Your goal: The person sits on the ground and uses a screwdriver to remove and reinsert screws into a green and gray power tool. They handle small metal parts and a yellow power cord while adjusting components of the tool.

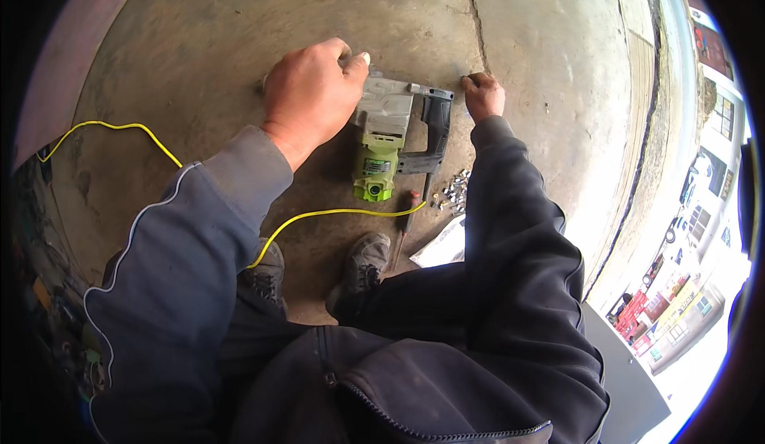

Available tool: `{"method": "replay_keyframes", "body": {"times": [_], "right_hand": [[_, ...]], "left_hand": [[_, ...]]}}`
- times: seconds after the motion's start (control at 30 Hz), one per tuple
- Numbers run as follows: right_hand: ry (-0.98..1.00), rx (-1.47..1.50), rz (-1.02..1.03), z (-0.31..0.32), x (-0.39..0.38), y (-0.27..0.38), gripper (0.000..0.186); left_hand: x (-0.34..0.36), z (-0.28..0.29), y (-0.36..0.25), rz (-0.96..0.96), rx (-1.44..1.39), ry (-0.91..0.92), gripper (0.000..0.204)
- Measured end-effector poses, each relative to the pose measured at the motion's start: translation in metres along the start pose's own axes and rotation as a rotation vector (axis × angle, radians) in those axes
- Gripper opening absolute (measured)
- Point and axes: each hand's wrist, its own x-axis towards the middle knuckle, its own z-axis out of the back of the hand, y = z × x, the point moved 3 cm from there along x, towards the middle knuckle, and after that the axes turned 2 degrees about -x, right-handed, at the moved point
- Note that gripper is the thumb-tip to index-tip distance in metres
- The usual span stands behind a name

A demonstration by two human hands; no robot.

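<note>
A power tool (381,165) with a green motor housing, grey metal body and black handle lies on the concrete floor. My left hand (315,97) is curled at the upper left of its grey body, thumb raised; what its fingers hold, if anything, is hidden. My right hand (483,95) is just right of the black handle, fingers bent together, and I cannot make out what is in them. A yellow cord (335,211) runs across the floor below the tool. A red-handled screwdriver (413,202) lies by a scatter of small metal fasteners (454,193).
My two shoes (366,265) stand below the tool. A white bag or sheet (442,243) lies near my right leg, and a grey panel (625,372) is at the lower right. A cracked threshold runs along the right, with a bright street and parked vehicles beyond.
</note>
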Motion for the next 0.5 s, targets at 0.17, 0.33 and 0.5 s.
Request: {"method": "replay_keyframes", "body": {"times": [0.17,0.33,0.5], "right_hand": [[0.002,-0.002,-0.045,-0.008,-0.004,0.009,0.026],[0.048,0.092,-0.094,-0.008,-0.005,0.006,0.027],[0.044,0.066,0.062,-0.011,0.003,0.012,0.027]], "left_hand": [[-0.001,-0.003,0.004,-0.060,0.023,-0.067,0.035],[0.001,-0.002,0.003,-0.034,0.012,-0.020,0.037],[0.002,-0.001,0.002,-0.019,0.007,0.007,0.038]]}}
